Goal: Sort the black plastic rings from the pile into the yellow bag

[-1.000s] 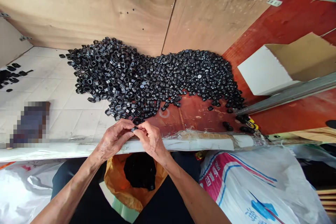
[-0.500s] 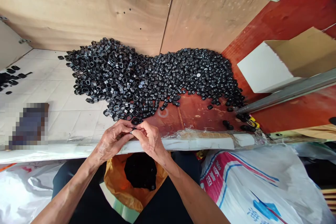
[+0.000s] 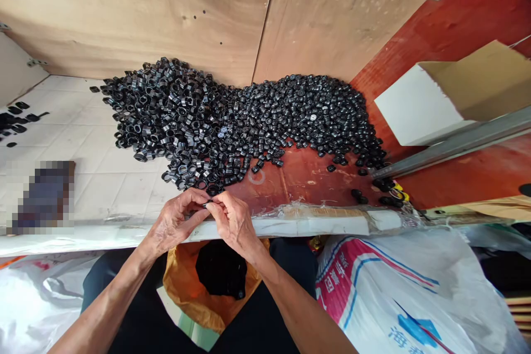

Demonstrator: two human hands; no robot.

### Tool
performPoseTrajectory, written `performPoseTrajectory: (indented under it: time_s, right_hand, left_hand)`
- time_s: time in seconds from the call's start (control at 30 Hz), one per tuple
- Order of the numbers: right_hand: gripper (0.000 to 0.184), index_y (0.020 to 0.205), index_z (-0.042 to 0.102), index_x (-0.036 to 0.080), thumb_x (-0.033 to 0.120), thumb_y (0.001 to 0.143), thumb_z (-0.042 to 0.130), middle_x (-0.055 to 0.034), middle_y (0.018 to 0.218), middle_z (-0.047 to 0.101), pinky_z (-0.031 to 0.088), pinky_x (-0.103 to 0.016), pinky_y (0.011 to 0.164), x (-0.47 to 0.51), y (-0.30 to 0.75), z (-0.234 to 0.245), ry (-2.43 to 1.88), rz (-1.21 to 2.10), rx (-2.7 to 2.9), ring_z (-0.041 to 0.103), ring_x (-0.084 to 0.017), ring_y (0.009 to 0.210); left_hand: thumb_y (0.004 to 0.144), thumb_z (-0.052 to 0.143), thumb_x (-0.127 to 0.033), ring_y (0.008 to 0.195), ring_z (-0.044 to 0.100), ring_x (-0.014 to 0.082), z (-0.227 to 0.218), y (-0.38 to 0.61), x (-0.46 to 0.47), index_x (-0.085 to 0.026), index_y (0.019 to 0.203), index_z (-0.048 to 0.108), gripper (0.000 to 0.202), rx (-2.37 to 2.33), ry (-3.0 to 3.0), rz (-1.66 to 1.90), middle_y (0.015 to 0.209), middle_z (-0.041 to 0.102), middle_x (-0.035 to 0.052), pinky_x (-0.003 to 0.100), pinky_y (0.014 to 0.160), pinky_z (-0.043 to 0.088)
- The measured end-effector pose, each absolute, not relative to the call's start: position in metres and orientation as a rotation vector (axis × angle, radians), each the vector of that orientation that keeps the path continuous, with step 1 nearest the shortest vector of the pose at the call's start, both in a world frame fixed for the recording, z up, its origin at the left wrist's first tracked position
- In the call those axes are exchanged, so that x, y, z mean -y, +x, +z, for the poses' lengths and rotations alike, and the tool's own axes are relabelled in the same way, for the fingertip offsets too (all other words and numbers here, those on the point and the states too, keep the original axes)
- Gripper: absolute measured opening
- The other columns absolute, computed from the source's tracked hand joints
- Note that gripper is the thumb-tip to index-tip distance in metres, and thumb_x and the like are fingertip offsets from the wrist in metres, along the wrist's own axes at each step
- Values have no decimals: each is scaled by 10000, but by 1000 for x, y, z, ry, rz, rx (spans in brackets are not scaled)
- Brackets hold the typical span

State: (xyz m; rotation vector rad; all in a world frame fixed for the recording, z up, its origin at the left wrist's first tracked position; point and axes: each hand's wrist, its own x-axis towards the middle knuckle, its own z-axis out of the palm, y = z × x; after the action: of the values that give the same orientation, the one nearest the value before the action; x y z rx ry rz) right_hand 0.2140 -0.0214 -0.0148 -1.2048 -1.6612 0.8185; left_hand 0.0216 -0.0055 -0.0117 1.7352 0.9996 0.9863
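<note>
My left hand (image 3: 176,221) and my right hand (image 3: 233,220) meet at the front edge of the table, fingertips pinched together. Between them is a small black plastic part (image 3: 206,204), mostly covered by the fingers. Just beyond my fingertips lies a heap of black plastic rings (image 3: 166,110). It runs on to the right into a heap of smaller black round caps (image 3: 319,108). Below my hands, between the knees, an orange bag (image 3: 178,279) hangs open with a dark mass of black pieces (image 3: 222,271) inside.
A wooden panel (image 3: 136,11) closes off the back. At the right stand an open cardboard box (image 3: 418,102) and a metal bar (image 3: 456,141). A white printed sack (image 3: 373,287) sits below right. More black pieces (image 3: 19,121) lie far left, near a blurred-out object (image 3: 43,196).
Both hands stay at the table edge with the small black part between them. My fingertips have shifted slightly, and more of the part shows. The whole view has moved a little.
</note>
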Motion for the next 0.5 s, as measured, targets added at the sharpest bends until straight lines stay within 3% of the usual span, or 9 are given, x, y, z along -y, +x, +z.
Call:
performPoseTrajectory:
  time_s: [0.5]
  right_hand:
    - [141,999,652,207,286,1051,548,-57,892,740,525,-271,746,24,214,-16,-1213,750,1695,698,-187,781]
  left_hand:
    - [1004,679,-318,1063,702,203,-9,23,5,-207,1069,677,129,-1028,1764,918,1127,722,81,321,978,552]
